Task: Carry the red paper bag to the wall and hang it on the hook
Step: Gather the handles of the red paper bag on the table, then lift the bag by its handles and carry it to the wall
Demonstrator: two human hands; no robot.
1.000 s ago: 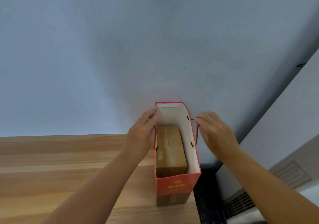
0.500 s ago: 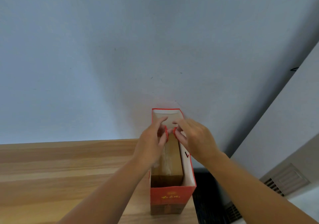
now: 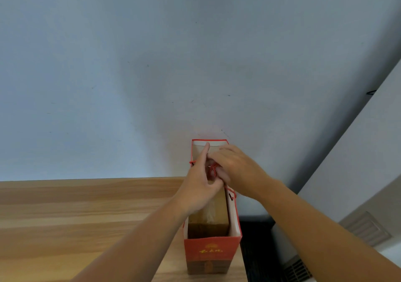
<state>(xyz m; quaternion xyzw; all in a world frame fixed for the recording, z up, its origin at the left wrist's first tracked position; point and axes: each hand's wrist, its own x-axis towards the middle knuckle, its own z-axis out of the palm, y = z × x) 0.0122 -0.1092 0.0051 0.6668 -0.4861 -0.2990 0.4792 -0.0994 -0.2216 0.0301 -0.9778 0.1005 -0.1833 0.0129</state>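
The red paper bag (image 3: pixel 211 252) stands upright on the right end of a wooden table (image 3: pixel 86 216), close to the wall. It is white inside and holds a brown cardboard box (image 3: pixel 211 216). Above the bag's open mouth my left hand (image 3: pixel 199 190) and my right hand (image 3: pixel 236 169) meet. The red cord handles (image 3: pixel 213 170) are bunched between their fingers. My left index finger points up toward the wall. No hook is in view.
A plain pale wall (image 3: pixel 173 64) fills the upper view. To the right stands a white panel (image 3: pixel 358 162) with a vent grille (image 3: pixel 366 227) lower down. Dark floor (image 3: pixel 258 249) lies beyond the table's right edge.
My hands came in from the bag's two sides and met over its mouth, drawing both cord handles together. The bag's mouth has narrowed.
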